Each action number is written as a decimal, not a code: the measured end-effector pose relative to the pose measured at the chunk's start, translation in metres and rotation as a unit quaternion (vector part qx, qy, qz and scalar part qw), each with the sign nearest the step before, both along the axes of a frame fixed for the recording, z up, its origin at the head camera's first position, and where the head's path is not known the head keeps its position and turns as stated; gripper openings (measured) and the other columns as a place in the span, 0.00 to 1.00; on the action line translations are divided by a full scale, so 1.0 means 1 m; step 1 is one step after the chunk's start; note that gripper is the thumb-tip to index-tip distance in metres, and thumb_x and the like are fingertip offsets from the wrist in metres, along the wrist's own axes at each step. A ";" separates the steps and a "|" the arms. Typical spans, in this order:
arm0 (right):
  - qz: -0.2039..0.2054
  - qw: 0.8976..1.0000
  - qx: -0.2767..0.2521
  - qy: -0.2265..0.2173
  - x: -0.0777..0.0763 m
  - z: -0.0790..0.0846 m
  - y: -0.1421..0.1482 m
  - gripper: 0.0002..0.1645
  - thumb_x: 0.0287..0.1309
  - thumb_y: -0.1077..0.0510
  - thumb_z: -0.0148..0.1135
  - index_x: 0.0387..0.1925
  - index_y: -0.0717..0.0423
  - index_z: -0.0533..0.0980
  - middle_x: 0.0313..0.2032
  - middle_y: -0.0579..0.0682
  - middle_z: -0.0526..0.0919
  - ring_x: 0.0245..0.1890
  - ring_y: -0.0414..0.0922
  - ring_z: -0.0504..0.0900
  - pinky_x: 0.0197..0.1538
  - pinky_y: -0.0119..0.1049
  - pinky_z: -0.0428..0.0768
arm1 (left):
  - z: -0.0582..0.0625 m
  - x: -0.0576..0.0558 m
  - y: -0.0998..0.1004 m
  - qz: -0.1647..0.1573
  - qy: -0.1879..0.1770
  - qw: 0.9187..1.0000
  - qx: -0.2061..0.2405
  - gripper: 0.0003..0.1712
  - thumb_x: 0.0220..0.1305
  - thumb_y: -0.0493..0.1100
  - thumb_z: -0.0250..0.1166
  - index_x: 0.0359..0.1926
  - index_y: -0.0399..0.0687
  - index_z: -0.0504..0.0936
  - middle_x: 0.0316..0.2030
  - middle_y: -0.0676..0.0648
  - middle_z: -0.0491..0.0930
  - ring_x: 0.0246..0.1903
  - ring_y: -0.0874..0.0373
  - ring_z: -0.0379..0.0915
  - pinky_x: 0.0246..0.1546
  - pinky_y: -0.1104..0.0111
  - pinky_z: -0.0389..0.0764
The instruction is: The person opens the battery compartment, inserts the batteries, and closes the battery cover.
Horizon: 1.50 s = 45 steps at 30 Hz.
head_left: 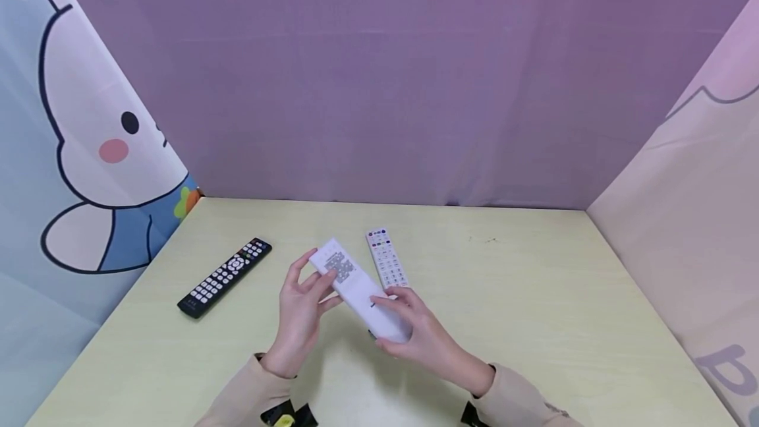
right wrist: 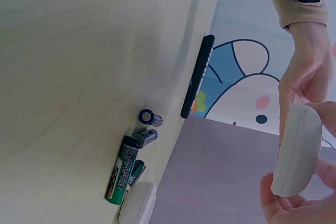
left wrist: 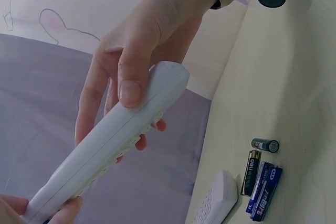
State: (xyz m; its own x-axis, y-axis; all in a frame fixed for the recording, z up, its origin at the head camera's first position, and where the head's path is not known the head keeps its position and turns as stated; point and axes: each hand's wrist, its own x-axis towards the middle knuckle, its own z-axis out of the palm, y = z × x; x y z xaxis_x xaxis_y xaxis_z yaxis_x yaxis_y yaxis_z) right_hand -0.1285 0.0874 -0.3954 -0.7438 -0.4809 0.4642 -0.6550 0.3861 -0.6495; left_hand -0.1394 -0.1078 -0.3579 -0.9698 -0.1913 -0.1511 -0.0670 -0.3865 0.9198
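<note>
Purple cloth backdrop (head_left: 379, 84) bounds the pale wooden tabletop (head_left: 522, 282) beyond the left hand (head_left: 300, 313) and right hand (head_left: 425, 336). Lifted between them, both gripping it, is a white plastic remote control (head_left: 360, 295), label side up, back cover apparently still on. Blue and green cylindrical batteries (left wrist: 259, 184) lie loose below the hands, beside a white many-buttoned remote (head_left: 388, 259). More room shows right of the right hand; a long black remote (head_left: 225, 277) takes up space leftward.

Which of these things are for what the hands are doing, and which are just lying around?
Part of the job:
held white remote, back showing
left hand and right hand, holding it
batteries on the table, probably

Just lying about, seemingly:
black remote
second white remote, on the table
</note>
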 end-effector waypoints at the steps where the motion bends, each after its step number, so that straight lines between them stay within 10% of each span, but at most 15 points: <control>1: -0.001 1.000 0.001 0.004 0.000 0.000 0.000 0.33 0.37 0.61 0.70 0.51 0.58 0.72 0.51 0.58 0.67 0.43 0.47 0.71 0.39 0.31 0.78 | 0.000 0.000 0.000 0.000 0.000 1.000 0.000 0.31 0.58 0.27 0.53 0.61 0.48 0.59 0.44 0.39 0.77 0.32 0.56 0.79 0.35 0.65 0.82; 45: -0.032 0.999 0.005 -0.038 0.001 0.007 -0.001 0.33 0.30 0.64 0.71 0.45 0.54 0.70 0.45 0.49 0.72 0.42 0.46 0.74 0.36 0.28 0.79 | -0.002 0.000 0.006 -0.003 -0.002 1.000 -0.024 0.29 0.58 0.27 0.54 0.59 0.47 0.59 0.47 0.37 0.75 0.33 0.57 0.79 0.34 0.65 0.82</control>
